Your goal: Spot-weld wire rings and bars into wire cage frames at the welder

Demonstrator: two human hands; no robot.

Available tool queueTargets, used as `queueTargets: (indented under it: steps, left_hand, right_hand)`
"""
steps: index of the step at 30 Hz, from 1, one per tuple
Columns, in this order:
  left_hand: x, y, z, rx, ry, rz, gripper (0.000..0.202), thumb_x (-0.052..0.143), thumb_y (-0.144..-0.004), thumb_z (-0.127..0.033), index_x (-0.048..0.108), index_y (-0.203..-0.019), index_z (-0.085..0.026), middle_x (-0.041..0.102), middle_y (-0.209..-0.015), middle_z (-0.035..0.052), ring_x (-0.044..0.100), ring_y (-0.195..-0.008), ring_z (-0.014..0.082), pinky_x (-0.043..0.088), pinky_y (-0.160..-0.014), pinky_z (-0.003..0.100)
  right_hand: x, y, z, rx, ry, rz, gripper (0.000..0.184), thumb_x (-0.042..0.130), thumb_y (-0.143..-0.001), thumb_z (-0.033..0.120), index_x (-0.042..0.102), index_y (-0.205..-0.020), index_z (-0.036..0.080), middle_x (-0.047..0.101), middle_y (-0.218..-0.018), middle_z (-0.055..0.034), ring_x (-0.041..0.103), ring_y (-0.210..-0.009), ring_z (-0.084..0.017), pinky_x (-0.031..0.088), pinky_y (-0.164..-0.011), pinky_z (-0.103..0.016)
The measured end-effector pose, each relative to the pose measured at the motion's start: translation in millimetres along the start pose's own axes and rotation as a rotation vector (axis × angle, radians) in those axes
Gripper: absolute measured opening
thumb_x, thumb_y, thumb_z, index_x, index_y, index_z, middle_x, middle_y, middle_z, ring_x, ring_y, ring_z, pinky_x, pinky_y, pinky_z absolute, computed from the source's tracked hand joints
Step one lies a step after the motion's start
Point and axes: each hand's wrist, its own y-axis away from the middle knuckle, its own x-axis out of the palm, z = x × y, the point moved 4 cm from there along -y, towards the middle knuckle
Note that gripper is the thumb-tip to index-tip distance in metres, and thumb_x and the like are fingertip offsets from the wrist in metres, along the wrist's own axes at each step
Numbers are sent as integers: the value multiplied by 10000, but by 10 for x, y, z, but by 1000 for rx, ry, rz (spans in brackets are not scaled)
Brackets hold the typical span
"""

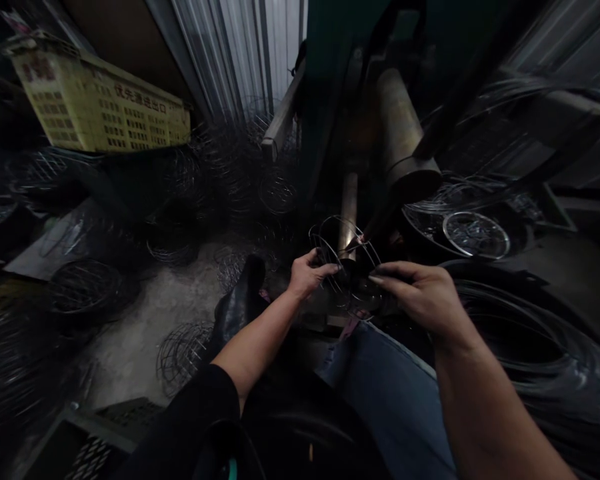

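Between my hands is a round wire frame [333,248] of thin metal wires, set around the end of a metal rod [349,207] that juts from the machine. My left hand [309,273] grips the frame's left side, thumb and fingers closed on the wire. On the right, my right hand [415,287] pinches a thin wire [373,253] with thumb and forefinger; it seems to meet the frame near the rod, though the join is too dark to make out. Above the rod sits a thicker metal cylinder [405,133].
A yellow crate [110,107] stands at the upper left. Wire frames [185,353] lie on the floor at left. To the right are a tub [425,230] holding wire rings and a large coil of wire [560,373]. A dark crate [100,427] is at lower left.
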Motion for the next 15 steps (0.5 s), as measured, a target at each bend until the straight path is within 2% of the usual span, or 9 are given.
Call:
queueTargets:
  steps: [5,11,15]
  left_hand:
    - [59,-46,44,-33,111,8,540,885,-455,-262,706,-945,-121,681,-768,5,593,-691,116,482,-754,272]
    - [62,-106,133,-14,88,11,458,863,-486,-257,709,-895,-119,660,-751,-4,582,-688,106,475,-743,255]
    - [58,-113,178,-11,56,-4,485,873,-482,-274,713,-913,-118,662,-767,5,598,-724,129,484,-762,274]
  right_hand:
    - [-11,-20,-60,-67,51,-15,224,699,-659,388,753,-744,189,709,-733,-40,651,-669,-198,506,-621,-281]
    - [-14,-67,-68,-71,90,-25,246,689,-658,399,757,-758,185,712,-743,-43,649,-678,-202,501,-637,-291]
    - [-20,-64,-67,-49,101,-30,251,688,-645,411,752,-741,187,709,-731,-45,644,-661,-203,492,-613,-292]
